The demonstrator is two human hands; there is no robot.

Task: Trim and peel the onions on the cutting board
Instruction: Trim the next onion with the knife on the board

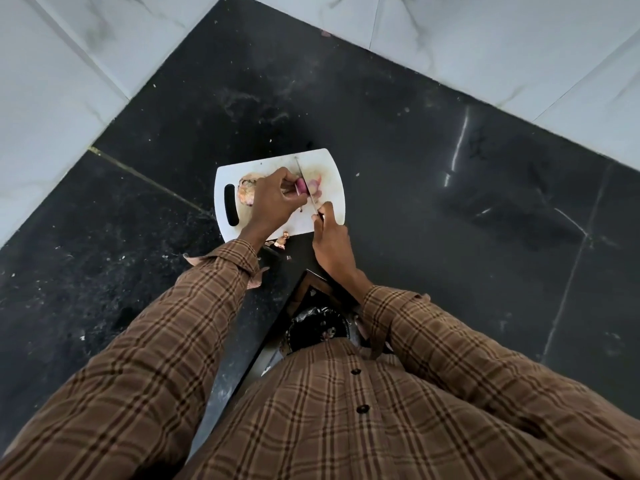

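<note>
A white cutting board [330,161] with a handle slot lies on the black counter. My left hand [273,199] grips a small purple onion [300,186] on the board. My right hand [329,233] holds a knife [306,183] by its handle, and the blade stands against the onion's right end. Cut onion pieces [315,187] lie just right of the blade. A heap of papery skins [245,192] sits left of my left hand, partly hidden by it.
The black stone counter [433,188] runs into a corner backed by white marble wall tiles [519,46]. A few skin scraps [282,240] lie at the board's near edge. Below the counter edge stands a bin lined with a black bag [318,327].
</note>
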